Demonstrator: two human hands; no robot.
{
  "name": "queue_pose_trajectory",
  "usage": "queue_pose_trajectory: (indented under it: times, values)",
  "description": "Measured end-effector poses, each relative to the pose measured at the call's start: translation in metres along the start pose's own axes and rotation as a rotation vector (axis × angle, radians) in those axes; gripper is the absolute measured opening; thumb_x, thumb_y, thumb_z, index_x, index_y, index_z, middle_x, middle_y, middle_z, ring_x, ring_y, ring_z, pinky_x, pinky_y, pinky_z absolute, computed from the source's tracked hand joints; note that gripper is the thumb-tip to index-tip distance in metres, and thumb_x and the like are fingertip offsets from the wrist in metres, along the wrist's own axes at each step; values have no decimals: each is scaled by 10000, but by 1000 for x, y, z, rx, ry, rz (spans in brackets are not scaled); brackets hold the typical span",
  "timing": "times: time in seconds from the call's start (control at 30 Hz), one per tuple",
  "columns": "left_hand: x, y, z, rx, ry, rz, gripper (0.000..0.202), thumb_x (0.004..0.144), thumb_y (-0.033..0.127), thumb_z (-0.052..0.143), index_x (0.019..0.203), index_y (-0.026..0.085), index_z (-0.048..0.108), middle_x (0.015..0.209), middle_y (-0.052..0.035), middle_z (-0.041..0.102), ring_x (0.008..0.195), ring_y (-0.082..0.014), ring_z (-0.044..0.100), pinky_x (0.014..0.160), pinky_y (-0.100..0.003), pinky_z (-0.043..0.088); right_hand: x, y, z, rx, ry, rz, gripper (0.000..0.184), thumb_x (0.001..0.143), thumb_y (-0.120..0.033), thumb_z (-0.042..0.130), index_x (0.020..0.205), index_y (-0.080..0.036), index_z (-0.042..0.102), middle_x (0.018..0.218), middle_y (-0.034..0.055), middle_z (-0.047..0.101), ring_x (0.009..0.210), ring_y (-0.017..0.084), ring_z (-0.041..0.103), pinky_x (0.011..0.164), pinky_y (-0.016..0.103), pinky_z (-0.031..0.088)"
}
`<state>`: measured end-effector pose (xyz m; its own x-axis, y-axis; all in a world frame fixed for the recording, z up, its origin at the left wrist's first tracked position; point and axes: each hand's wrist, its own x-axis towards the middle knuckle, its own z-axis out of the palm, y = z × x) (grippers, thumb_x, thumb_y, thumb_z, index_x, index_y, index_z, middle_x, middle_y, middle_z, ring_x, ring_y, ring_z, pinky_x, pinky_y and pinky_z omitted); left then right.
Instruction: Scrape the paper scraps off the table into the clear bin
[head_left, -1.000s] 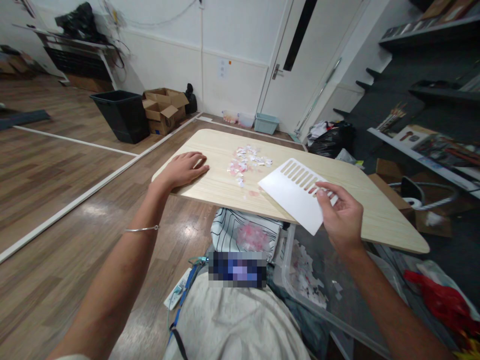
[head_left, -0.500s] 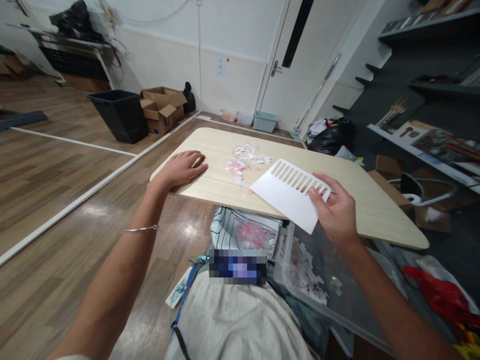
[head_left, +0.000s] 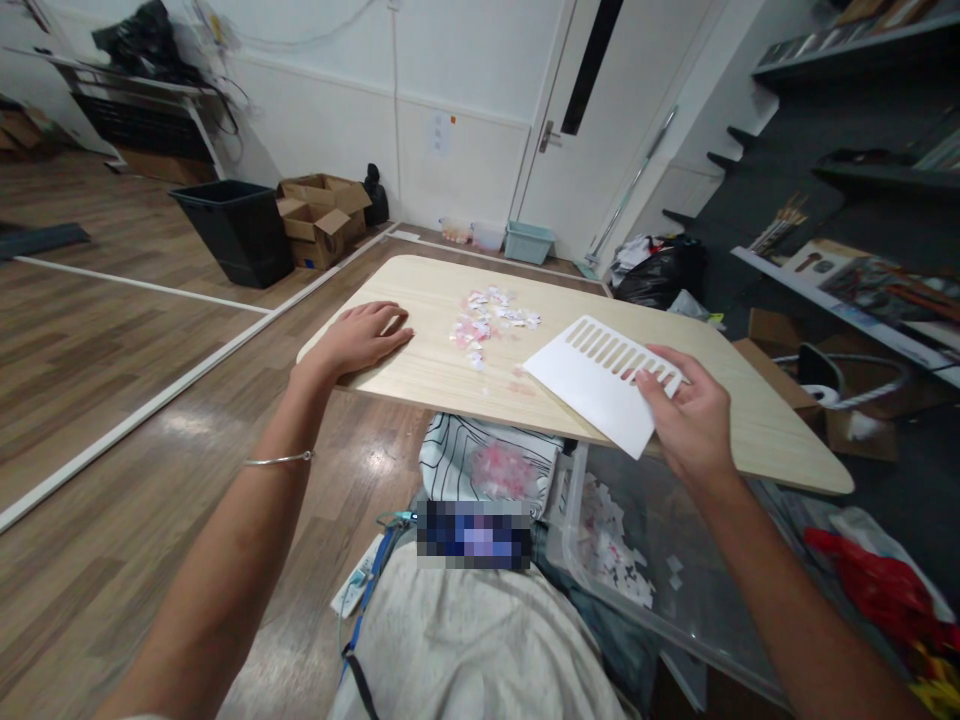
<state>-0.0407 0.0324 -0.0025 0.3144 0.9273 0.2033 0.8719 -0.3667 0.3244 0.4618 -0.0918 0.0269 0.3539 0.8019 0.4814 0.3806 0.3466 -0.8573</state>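
Observation:
My right hand (head_left: 691,408) grips a flat white scraper (head_left: 600,385) with a row of long slots by its slotted side, thumb on top. The scraper is tilted, its left corner low over the tabletop. My left hand (head_left: 365,336) rests on the left end of the pale wooden table (head_left: 720,375), fingers stretched out and holding nothing. Between the two hands lies a loose scatter of white and pinkish paper scraps (head_left: 480,318). A faint pink smear (head_left: 521,378) shows on the wood left of the scraper.
Below the table's near edge, a clear plastic bin (head_left: 675,610) holds many paper scraps. Beside it, pinkish bits lie on patterned cloth (head_left: 457,455) at my lap. A black bin (head_left: 234,235) and cardboard boxes (head_left: 322,225) stand beyond on the floor.
My right hand has carried the scraper a little to the right, farther from the paper scraps. My left hand stays on the table.

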Motion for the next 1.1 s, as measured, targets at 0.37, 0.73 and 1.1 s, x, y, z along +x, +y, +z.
queue_pose_trajectory:
  times: [0.37, 0.73, 1.1]
  values:
    - [1, -3, 1, -1, 8, 10, 727, 1220, 749, 501, 1652, 249, 804, 1869, -171, 740, 1751, -431, 650, 1511, -602, 472, 6, 8, 1, -40, 71, -49, 661, 826, -636, 1086, 1325, -258, 872, 1132, 136, 968, 1034, 380, 963, 933, 522, 805]
    - [1, -3, 1, 20, 3, 8, 702, 1233, 721, 498, 1657, 246, 793, 1875, -172, 737, 1753, -426, 658, 1501, -590, 484, 11, 11, -9, -133, 118, -130, 621, 897, -651, 1021, 1361, -265, 873, 1205, 149, 980, 1056, 406, 970, 969, 572, 822]
    - [2, 0, -2, 26, -7, -27, 680, 1232, 712, 545, 1669, 264, 811, 1865, -156, 744, 1735, -424, 670, 1469, -563, 516, 26, 8, 4, -97, -122, -135, 573, 928, -579, 1012, 1411, -301, 878, 1266, 143, 966, 1062, 392, 959, 976, 563, 826]
